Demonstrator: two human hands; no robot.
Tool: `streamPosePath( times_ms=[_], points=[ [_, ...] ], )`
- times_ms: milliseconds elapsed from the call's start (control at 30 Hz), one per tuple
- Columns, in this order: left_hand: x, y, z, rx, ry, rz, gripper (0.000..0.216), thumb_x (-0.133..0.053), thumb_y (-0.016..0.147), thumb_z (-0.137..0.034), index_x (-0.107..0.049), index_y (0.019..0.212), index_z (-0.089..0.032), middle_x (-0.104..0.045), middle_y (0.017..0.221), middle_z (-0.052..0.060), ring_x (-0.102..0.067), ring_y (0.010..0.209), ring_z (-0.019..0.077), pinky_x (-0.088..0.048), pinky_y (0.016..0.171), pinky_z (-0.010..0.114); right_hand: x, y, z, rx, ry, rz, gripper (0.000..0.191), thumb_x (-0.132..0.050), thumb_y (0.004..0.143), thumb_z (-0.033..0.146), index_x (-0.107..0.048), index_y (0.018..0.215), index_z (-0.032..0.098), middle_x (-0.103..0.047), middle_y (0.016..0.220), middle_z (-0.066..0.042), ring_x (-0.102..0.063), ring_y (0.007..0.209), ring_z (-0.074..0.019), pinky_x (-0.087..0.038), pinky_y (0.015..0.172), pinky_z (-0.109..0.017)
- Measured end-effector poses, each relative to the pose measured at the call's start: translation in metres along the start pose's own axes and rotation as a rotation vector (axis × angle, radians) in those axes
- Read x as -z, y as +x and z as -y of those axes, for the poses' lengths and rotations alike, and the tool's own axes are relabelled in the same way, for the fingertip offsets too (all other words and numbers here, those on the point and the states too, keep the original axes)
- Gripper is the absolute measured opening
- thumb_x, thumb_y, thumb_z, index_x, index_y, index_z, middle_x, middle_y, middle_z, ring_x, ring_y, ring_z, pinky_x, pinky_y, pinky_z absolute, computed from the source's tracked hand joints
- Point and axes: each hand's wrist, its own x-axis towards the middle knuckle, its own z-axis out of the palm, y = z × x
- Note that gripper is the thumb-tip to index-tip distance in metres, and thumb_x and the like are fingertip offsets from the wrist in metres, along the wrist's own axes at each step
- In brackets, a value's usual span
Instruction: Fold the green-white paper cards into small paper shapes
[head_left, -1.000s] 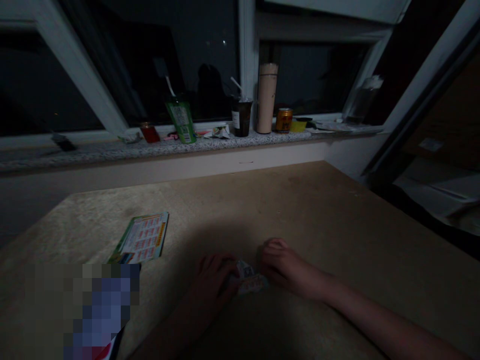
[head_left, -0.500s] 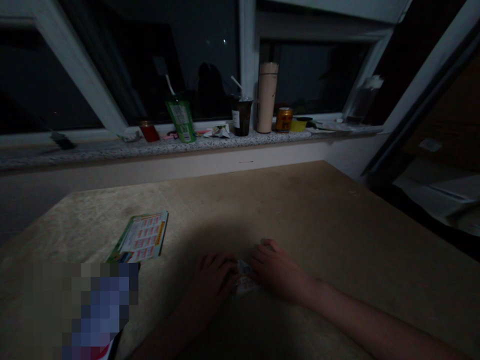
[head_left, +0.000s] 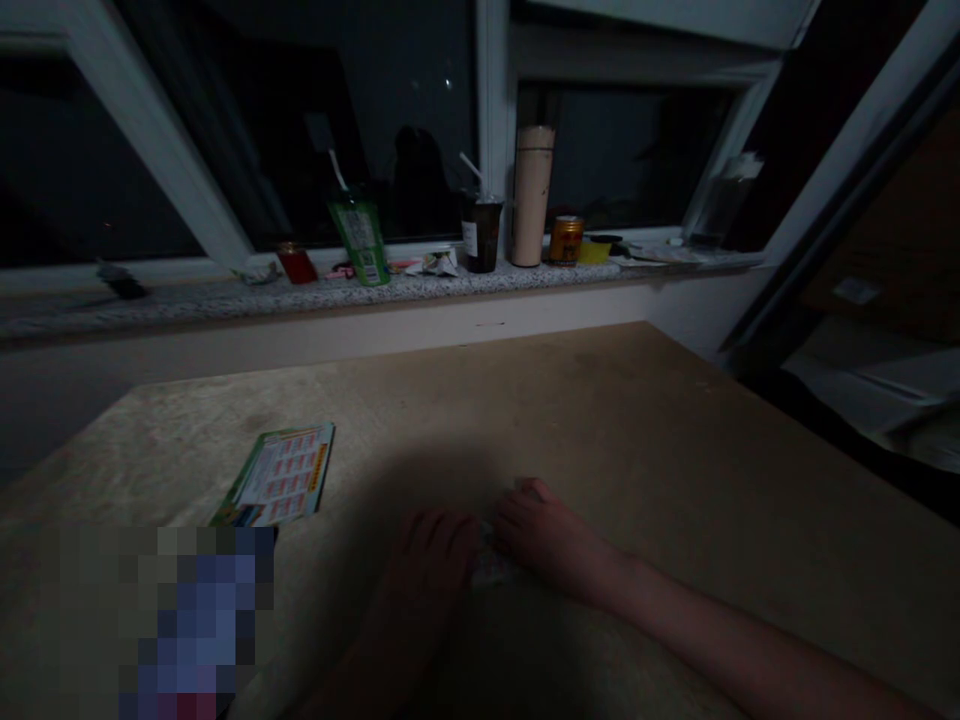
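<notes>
The small paper [head_left: 490, 570] was whitish, the table [head_left: 637, 430] was brown, the windowsill [head_left: 420, 290] was speckled in grey, and the tall bottle [head_left: 532, 200] was pinkish beige.

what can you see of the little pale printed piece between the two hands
The pale piece, faintly marked, looks like paper or thin film. It sits low at the table, in shadow, between the left hand and right hand, whose fingers hide its sides and seem to touch it. Its print and full outline can't be made out.
</notes>
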Motion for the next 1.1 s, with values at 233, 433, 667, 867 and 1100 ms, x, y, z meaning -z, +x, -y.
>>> streamPosePath(
  times_ms=[233, 433, 667, 867, 1100],
  points=[
    [-0.024, -0.044, -0.036, -0.198, 0.118, -0.083, 0.058, -0.044, 0.089, -0.033, -0.037, 0.14, -0.004, -0.047, 0.139, 0.017, -0.044, 0.126, 0.0299, -0.039, 0.099, 0.037, -0.002, -0.001, -0.002, -0.018, 0.053, -0.011, 0.01, -0.052, 0.091, 0.018, -0.059, 0.084, 0.018, -0.061, 0.083, -0.005, -0.055, 0.084, -0.0209, -0.038, 0.083, -0.039],
    [-0.029, -0.047, -0.034, -0.163, 0.039, 0.06, 0.068, -0.045, 0.089, -0.025, -0.016, 0.148, -0.008, -0.034, 0.147, 0.017, -0.036, 0.131, 0.0338, -0.039, 0.101, 0.045, -0.004, -0.001, -0.003, -0.009, 0.078, -0.035, 0.008, -0.053, 0.091, 0.017, -0.059, 0.085, 0.018, -0.062, 0.083, -0.004, -0.055, 0.084, -0.0202, -0.037, 0.083, -0.038],
    [-0.013, -0.041, -0.032, -0.163, -0.048, 0.187, 0.065, -0.045, 0.088, -0.025, -0.023, 0.147, -0.008, -0.031, 0.148, 0.017, -0.032, 0.133, 0.0337, -0.04, 0.1, 0.047, -0.009, -0.001, -0.004, -0.017, 0.092, -0.061, 0.01, -0.052, 0.092, 0.019, -0.059, 0.085, 0.018, -0.061, 0.082, -0.005, -0.055, 0.083, -0.0202, -0.036, 0.082, -0.037],
    [-0.014, -0.04, -0.033, -0.138, -0.089, 0.162, 0.07, -0.049, 0.086, -0.034, -0.027, 0.145, -0.004, -0.031, 0.147, 0.021, -0.031, 0.133, 0.0352, -0.038, 0.102, 0.048, -0.006, -0.002, -0.005, -0.016, 0.114, -0.084, 0.008, -0.054, 0.091, 0.019, -0.058, 0.084, 0.017, -0.061, 0.082, -0.004, -0.054, 0.083, -0.0201, -0.036, 0.081, -0.036],
    [-0.013, -0.044, -0.033, -0.071, -0.112, 0.082, 0.08, -0.057, 0.08, -0.044, -0.034, 0.14, 0.002, -0.036, 0.142, 0.027, -0.037, 0.13, 0.0373, -0.042, 0.1, 0.044, -0.005, -0.003, -0.004, -0.031, 0.11, -0.075, 0.007, -0.055, 0.089, 0.018, -0.058, 0.084, 0.017, -0.061, 0.081, -0.005, -0.054, 0.083, -0.0219, -0.036, 0.08, -0.039]
  ],
)
